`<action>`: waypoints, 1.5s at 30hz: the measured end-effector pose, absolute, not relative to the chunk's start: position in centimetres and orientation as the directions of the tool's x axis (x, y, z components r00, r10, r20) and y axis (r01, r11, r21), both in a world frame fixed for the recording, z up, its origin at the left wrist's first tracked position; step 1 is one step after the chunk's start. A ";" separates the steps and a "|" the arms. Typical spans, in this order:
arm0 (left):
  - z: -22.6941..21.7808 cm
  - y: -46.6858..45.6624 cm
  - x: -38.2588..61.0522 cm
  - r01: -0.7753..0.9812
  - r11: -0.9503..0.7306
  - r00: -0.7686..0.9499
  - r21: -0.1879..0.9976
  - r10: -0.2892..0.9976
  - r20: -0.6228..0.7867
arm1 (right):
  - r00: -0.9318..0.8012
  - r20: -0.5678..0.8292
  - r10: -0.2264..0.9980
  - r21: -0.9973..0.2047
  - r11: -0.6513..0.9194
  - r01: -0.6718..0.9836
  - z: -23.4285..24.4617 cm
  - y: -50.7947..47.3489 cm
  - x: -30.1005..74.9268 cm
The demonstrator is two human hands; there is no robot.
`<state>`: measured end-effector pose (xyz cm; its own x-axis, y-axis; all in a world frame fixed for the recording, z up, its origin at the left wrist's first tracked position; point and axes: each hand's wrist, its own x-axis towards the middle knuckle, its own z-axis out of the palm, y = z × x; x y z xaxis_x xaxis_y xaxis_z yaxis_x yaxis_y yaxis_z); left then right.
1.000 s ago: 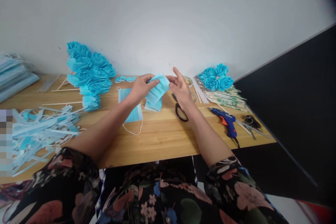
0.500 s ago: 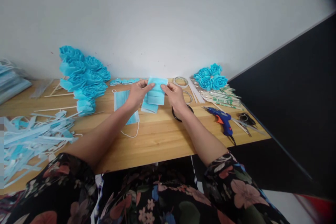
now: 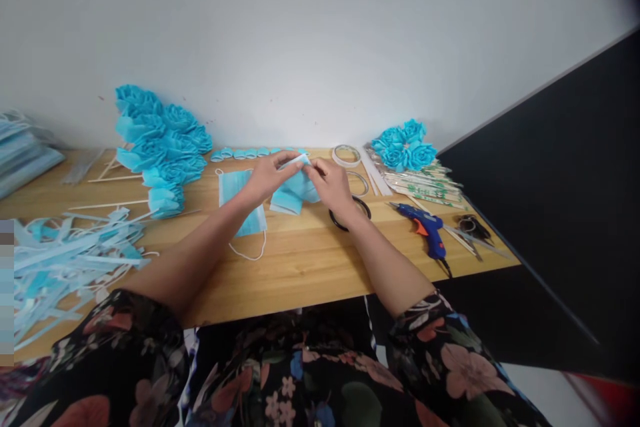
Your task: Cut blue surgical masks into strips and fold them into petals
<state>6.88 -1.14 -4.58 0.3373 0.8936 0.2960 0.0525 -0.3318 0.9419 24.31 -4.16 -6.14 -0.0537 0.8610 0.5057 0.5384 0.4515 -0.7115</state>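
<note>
Between both hands is a blue piece of face-mask fabric (image 3: 305, 183), its top edge bent over between the fingertips. My left hand (image 3: 273, 177) pinches its upper left side, and my right hand (image 3: 329, 183) grips the upper right. Under and just left of it lies another blue piece of mask fabric (image 3: 286, 201) on the table. A whole blue face mask (image 3: 235, 187) with white ear loops rests below my left wrist, partly covered by the forearm. My right wrist passes over a black tape roll (image 3: 369, 211).
Blue fabric flowers (image 3: 163, 147) stand left, with more flowers (image 3: 405, 145) at right. Cut mask strips (image 3: 75, 267) heap at front left. A blue glue gun (image 3: 424, 227), tape roll (image 3: 346, 155), wrapped sticks (image 3: 430, 185) and a row of small rolled pieces (image 3: 245, 154) lie on the table (image 3: 290, 273).
The fabric piece was held flat and upright facing me; now its top edge is folded over by my fingers. My hands have drawn slightly closer together.
</note>
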 end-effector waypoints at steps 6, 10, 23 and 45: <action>-5.4 -0.7 6.9 0.004 -0.311 0.267 0.950 0.916 0.299 | -0.119 0.474 0.873 -0.694 0.453 0.560 -6.6 -4.1 24.2; -5.4 -0.3 6.6 -0.027 -0.308 0.199 0.951 0.931 0.307 | -0.082 0.434 0.897 -0.720 0.400 0.567 -6.7 -3.9 24.5; -5.4 -0.2 6.4 -0.081 -0.314 0.126 0.946 0.938 0.322 | -0.061 0.419 0.906 -0.749 0.382 0.541 -6.4 -3.5 25.0; -6.2 0.6 6.3 -0.180 -0.117 0.029 0.977 0.992 0.124 | 0.309 0.520 0.796 -0.810 0.345 0.475 -6.1 -3.1 26.0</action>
